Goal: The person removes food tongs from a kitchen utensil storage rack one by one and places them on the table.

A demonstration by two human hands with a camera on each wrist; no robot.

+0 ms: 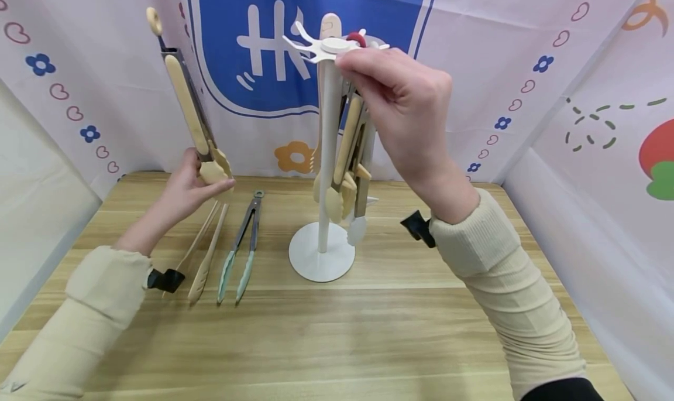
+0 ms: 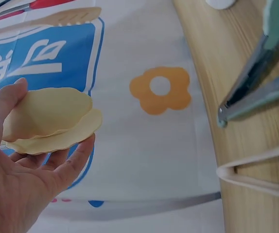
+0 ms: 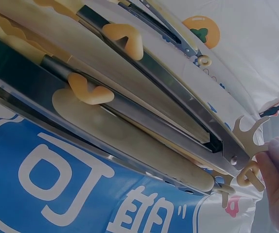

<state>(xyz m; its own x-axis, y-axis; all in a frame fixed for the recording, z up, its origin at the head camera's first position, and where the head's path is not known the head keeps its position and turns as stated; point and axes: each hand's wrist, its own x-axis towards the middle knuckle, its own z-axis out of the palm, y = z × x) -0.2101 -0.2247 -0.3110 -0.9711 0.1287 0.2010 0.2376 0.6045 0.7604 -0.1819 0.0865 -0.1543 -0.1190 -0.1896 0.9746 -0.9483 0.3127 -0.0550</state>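
Observation:
In the head view my left hand (image 1: 184, 181) grips cream-and-metal tongs (image 1: 188, 99) by their scalloped heads. They stand upright above the table, pull ring at the top. The left wrist view shows the cream heads (image 2: 52, 114) between my thumb and fingers. My right hand (image 1: 408, 105) pinches the hooked top (image 1: 321, 48) of a white utensil stand (image 1: 326, 172) at its right side. Several utensils hang from the stand, among them cream-handled tongs (image 1: 348, 132) and a wooden utensil with a toothed end. In the right wrist view, hanging tongs (image 3: 166, 94) fill the space beside my fingertips.
Mint-tipped tongs (image 1: 247, 243) lie spread on the wooden table (image 1: 337, 336), left of the stand's round base (image 1: 300, 263). Wooden tongs (image 1: 207, 263) lie further left. A printed cloth backdrop (image 1: 237, 137) rises behind the table, with white cloth walls at both sides.

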